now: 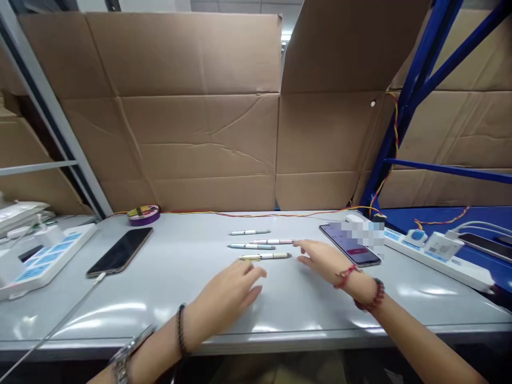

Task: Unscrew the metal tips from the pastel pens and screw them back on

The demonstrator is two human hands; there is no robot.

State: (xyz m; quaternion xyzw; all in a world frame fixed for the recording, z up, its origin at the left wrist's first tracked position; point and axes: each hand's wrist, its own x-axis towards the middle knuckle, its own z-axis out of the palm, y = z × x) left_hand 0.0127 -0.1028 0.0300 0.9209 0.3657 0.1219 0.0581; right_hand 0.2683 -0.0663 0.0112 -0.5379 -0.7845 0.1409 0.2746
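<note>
Several slim pens lie crosswise on the grey table: a pale one point(249, 232) farthest back, a pinkish one point(273, 242), a light blue one point(251, 246), and a cream one point(265, 256) closest to me. My left hand point(224, 294) is just in front of the cream pen, its fingers apart and holding nothing. My right hand point(325, 260) reaches in from the right, fingers apart and empty, with its fingertips beside the right ends of the pinkish and cream pens. Whether the index fingertip touches the pinkish pen cannot be told.
A dark phone point(120, 250) with a cable lies left; a lit phone point(349, 243) lies beyond my right wrist. Power strips point(52, 258) point(440, 256) flank the table point(168, 298). A purple tape roll point(144, 215) and a thin wire stretch along the cardboard wall point(200, 133).
</note>
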